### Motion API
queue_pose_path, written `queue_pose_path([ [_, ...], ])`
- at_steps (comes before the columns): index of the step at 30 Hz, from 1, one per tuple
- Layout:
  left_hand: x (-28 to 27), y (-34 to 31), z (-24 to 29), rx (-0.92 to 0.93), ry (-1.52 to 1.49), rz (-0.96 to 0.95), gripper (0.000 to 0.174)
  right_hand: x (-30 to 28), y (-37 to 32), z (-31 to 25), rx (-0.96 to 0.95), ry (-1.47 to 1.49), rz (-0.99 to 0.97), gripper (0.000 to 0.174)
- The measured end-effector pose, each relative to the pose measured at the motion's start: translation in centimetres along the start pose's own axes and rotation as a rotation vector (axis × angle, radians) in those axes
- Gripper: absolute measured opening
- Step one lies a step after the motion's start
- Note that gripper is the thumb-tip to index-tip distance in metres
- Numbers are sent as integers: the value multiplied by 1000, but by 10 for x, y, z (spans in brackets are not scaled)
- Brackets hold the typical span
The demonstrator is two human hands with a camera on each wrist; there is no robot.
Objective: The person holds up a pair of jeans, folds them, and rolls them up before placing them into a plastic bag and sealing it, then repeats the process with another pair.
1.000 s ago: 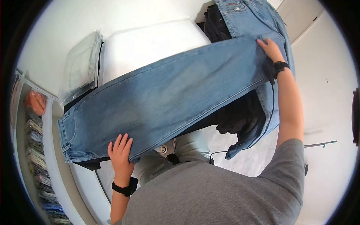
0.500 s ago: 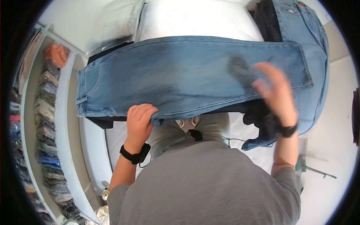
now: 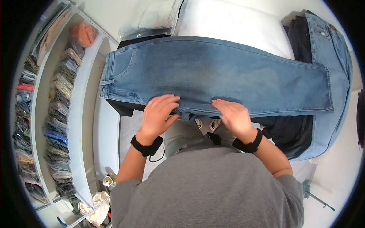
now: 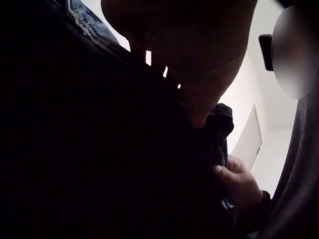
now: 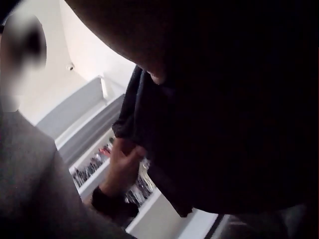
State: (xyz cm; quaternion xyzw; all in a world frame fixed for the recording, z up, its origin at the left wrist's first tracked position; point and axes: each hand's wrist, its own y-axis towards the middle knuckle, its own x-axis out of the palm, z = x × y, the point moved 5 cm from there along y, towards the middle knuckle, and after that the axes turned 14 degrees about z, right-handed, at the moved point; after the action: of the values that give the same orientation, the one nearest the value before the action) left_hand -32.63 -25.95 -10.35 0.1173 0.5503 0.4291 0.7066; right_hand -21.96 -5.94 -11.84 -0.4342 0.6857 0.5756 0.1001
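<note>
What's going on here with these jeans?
A person in a grey shirt has a pair of blue jeans spread lengthwise over a white surface, waistband to the left. The left hand and right hand both grip the near edge around mid-length. Dark garments lie underneath, a second pair of jeans lies at the right end, and shelves of folded clothes stand on the left.

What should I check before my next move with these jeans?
1. Left hand grips the near edge of the jeans: ok.
2. Right hand grips the same edge: ok.
3. Top layer of denim lies smooth: ok.
4. Leg end clear of other clothes: not ok, it overlaps the second blue pair.
5. Lower leg lined up underneath: cannot tell, it is hidden.
</note>
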Motion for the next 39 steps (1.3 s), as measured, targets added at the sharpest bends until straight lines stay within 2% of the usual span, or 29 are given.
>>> queue_pose_path([
  [2, -6, 11, 4, 6, 91, 88, 39, -1, 9, 12, 235, 163, -162, 38],
  [3, -6, 12, 0, 10, 89, 86, 39, -3, 14, 16, 279, 180, -188, 28],
  [4, -7, 11, -8, 7, 157, 76, 37, -6, 21, 19, 280, 178, -184, 28],
  [6, -9, 10, -23, 6, 227, 66, 36, -4, 27, 29, 423, 266, -274, 22],
  [8, -9, 8, -39, -94, 151, 13, 34, -6, 33, 37, 440, 278, -240, 23],
  [9, -10, 14, -38, -165, 139, -6, 23, -8, 36, 40, 499, 255, -284, 24],
  [10, -10, 19, -39, -166, 141, -7, 23, -9, 37, 43, 556, 230, -326, 24],
  [12, -6, 24, -49, -329, 138, -72, 14, -9, 35, 49, 572, 124, -280, 29],
  [14, 2, 31, -55, -315, 168, -96, 14, -12, 33, 56, 573, -281, -273, 28],
  [15, 7, 33, -56, -300, 196, -120, 16, -7, 31, 57, 482, -343, -201, 29],
  [19, 21, 36, -46, -210, 325, -100, 21, 3, 30, 54, 410, -416, -169, 28],
  [21, 22, 47, -21, -117, 144, 87, 24, 3, 30, 56, 424, -418, -184, 28],
  [24, 37, 47, -12, -99, 159, 156, 27, 1, 28, 59, 454, -395, -210, 30],
  [26, 42, 46, -20, -154, 165, 150, 30, -5, 27, 63, 475, -379, -215, 32],
  [28, 50, 41, -33, -329, 146, 32, 32, -21, 18, 71, 540, -242, -247, 35],
  [30, 51, 43, -32, -315, 170, 54, 34, -37, 11, 77, 619, -335, -211, 38],
  [32, 50, 46, -31, -305, 200, 76, 35, -42, 3, 80, 679, -456, -320, 29],
  [33, 52, 47, -33, -345, 212, 13, 34, -41, 4, 76, 675, -453, -324, 29],
  [35, 55, 48, -37, -386, 232, -52, 34, -39, 23, 54, 442, -620, -156, 19],
  [36, 56, 49, -38, -399, 234, -69, 35, -29, 33, 43, 419, -480, -124, 21],
  [38, 56, 51, -38, -410, 248, -88, 35, -5, 52, 14, 235, -207, 18, 31],
  [39, 56, 52, -38, -435, 234, -130, 33, 13, 59, 1, 183, -198, -3, 36],
])
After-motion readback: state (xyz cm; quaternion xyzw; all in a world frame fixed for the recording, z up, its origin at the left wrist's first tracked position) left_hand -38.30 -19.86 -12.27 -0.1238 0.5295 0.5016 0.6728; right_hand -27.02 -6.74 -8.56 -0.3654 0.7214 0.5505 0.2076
